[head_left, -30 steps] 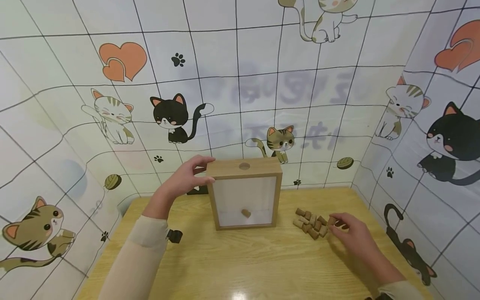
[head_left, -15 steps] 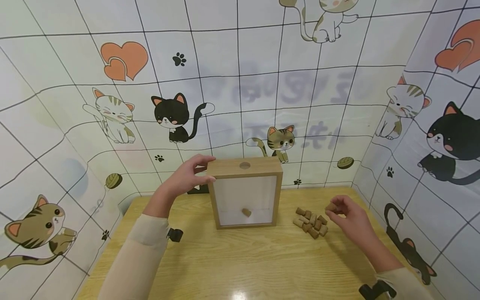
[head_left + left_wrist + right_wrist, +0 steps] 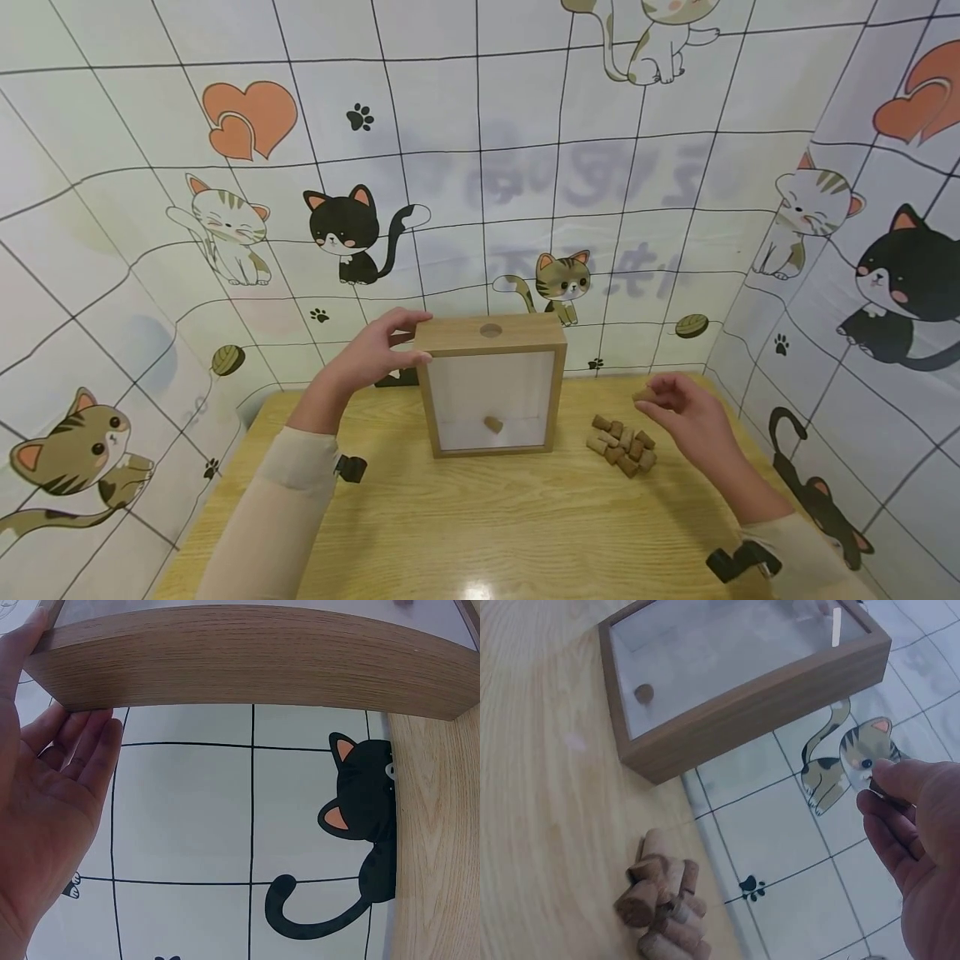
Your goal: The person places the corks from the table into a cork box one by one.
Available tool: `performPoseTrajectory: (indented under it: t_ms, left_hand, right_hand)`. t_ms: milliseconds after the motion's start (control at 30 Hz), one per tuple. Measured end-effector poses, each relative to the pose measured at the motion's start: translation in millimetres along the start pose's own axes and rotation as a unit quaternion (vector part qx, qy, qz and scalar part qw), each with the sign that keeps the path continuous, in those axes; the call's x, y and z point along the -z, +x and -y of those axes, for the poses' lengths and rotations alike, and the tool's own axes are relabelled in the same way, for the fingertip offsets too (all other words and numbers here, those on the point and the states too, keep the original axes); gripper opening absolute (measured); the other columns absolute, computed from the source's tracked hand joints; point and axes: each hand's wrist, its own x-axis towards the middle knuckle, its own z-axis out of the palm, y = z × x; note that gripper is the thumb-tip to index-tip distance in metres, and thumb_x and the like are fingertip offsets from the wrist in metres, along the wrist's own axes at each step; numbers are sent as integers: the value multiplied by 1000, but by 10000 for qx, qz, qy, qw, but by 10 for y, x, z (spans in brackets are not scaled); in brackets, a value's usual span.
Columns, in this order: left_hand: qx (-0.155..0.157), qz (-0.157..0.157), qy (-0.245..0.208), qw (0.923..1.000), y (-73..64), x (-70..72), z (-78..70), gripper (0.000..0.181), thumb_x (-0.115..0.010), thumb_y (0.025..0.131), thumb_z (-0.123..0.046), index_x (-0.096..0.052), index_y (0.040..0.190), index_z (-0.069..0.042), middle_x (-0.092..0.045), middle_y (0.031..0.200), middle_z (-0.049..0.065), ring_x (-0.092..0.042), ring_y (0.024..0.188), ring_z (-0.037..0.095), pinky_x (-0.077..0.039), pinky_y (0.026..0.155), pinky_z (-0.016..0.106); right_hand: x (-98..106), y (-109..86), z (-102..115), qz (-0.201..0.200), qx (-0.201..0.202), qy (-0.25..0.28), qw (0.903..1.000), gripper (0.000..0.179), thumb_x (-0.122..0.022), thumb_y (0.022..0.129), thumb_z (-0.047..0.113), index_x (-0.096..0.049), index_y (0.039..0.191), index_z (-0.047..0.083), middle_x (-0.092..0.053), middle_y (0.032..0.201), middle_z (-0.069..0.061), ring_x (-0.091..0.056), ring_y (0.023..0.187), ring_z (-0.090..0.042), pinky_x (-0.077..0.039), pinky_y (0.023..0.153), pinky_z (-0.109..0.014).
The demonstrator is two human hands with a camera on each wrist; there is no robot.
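A shallow wooden box with a clear front stands upright on the table, a round hole in its top. One cork shows behind the front pane near the bottom. My left hand grips the box's upper left corner, thumb at the front edge and fingers behind, as the left wrist view also shows around the wooden side. To the right of the box, my right hand pinches a single cork between thumb and fingertips, raised beyond the cork pile. Fingers mostly cover that cork in the right wrist view.
The wooden table ends at a wall covering printed with cats and grid lines, close behind the box. More of this covering rises on the left and right sides. Several loose corks lie heaped right of the box.
My right hand has lifted a cork from the right edge of the pile and moved it up and left, away from the table's front. My left hand keeps its hold on the box.
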Motion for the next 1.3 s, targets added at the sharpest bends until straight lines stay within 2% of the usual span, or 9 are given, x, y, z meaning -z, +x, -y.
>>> performPoseTrajectory:
  t_ms: [267,500,733,900,1133,1300]
  left_hand:
    - [12,-2,6,10000,1,1,0,73,-91,96,-33,-57,159,-24,-51,161,-2,-48,152,36,-45,122,55]
    - [-57,50,-66,9999,3,8,21,75,-91,96,-31,-55,161,-20,-49,164,2,-47,153,39,-43,123,59]
    - [-8,37,-28,10000,5,10,9,75,-91,95,-31,-56,160,-20,-50,163,-1,-47,153,38,-45,121,56]
    - [-71,54,-115,9999,3,23,0,73,-91,96,-26,-56,160,-17,-50,163,4,-46,154,41,-43,122,60]
    - [-103,40,-115,9999,10,33,-1,73,-90,96,-26,-56,160,-18,-50,164,4,-47,154,40,-42,123,62]
    - [-30,41,-34,10000,6,31,4,73,-90,96,-28,-56,160,-20,-50,164,2,-47,154,39,-44,122,60]
  right_hand:
    - [-35,242,325,-46,585,-7,9983,23,-83,103,15,-71,122,10,-81,101,-3,-72,92,0,-52,74,-19]
    - [-53,476,625,-38,960,143,9953,23,-82,102,12,-71,123,8,-82,104,-3,-72,97,2,-52,80,-14]
    - [-57,700,880,-46,1218,243,9922,22,-82,103,12,-71,122,8,-80,103,-4,-72,96,-3,-52,80,-19]
    - [-115,854,1078,-17,1345,257,9906,22,-81,103,11,-73,124,8,-82,103,-4,-73,94,-4,-51,80,-22]
    - [-283,1027,1408,325,1859,140,9819,22,-81,102,8,-75,124,8,-82,108,-2,-78,98,-19,-55,81,-27]
    - [-390,1158,1537,682,1786,99,9815,22,-80,104,8,-74,125,8,-80,112,-4,-77,99,-22,-57,81,-35]
